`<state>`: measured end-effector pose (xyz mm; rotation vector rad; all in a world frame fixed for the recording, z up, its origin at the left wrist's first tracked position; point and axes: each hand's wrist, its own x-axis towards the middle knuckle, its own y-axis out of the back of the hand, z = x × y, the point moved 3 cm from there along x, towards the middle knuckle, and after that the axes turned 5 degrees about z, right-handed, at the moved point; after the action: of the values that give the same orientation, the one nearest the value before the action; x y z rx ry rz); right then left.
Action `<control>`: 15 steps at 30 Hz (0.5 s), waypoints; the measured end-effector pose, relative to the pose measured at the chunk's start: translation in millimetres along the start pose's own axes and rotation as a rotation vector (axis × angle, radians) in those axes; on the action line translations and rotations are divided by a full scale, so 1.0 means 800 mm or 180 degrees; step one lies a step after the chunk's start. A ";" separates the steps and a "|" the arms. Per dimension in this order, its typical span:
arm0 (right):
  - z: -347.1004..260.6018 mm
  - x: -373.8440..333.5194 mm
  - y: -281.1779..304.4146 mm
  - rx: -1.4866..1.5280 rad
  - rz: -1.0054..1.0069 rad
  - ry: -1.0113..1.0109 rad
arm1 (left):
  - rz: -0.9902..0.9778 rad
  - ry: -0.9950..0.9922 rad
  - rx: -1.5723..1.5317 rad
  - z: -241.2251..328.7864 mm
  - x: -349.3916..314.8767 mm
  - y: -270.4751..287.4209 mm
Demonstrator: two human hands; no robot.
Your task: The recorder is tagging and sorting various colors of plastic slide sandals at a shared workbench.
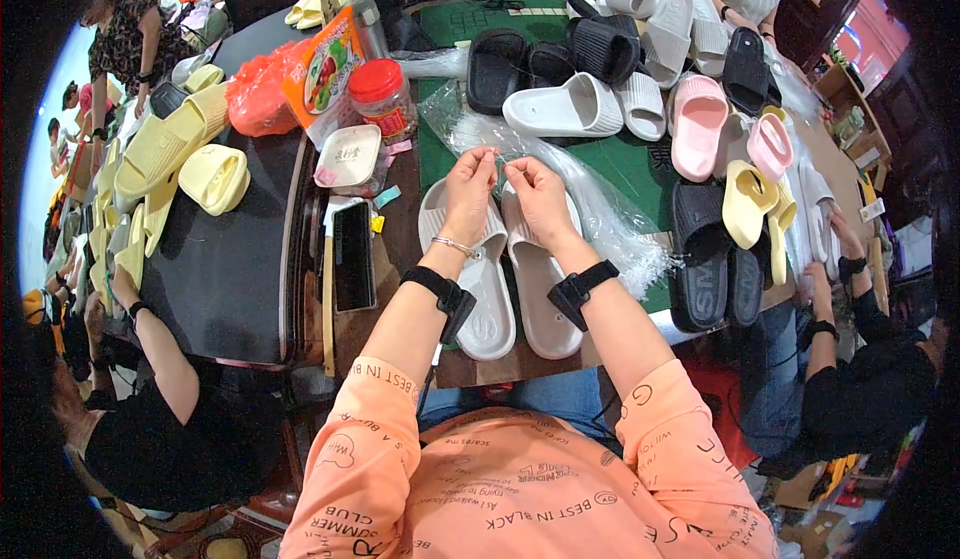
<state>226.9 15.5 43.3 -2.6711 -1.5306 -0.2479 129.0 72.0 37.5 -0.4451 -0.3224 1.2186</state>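
My left hand (468,197) and my right hand (541,202) are raised close together, fingertips pinched. Between them something thin and clear shows faintly, too fine to make out. Beneath my hands a pair of slide slippers lies side by side at the table edge: a light grey left slipper (484,311) and a more beige-looking right slipper (548,309). My hands partly hide their straps. Just beyond and to the right, a bundle of thin clear plastic strands (612,221) with a white fringed end lies on the green mat (440,149).
Black, white, pink and yellow slippers crowd the far and right side, including a white slipper (565,107). To the left are a red-lidded jar (382,99), a square white-lidded container (348,159), a dark phone (353,256) and yellow slippers (215,179). Other people work on both sides.
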 end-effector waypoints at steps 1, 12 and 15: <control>0.002 0.001 0.001 -0.0009 0.0032 0.0036 | -0.0010 0.0004 -0.0003 0.001 0.000 -0.002; 0.001 0.001 0.001 -0.0193 0.0089 0.0143 | -0.0073 -0.0031 0.0339 0.001 -0.001 -0.004; 0.003 0.001 0.002 -0.0114 0.0121 0.0105 | -0.0117 -0.0057 0.0363 0.001 -0.001 -0.004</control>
<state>228.7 16.1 41.3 -2.7062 -1.4785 -0.3188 130.9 70.2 39.8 -0.3288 -0.2738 1.1989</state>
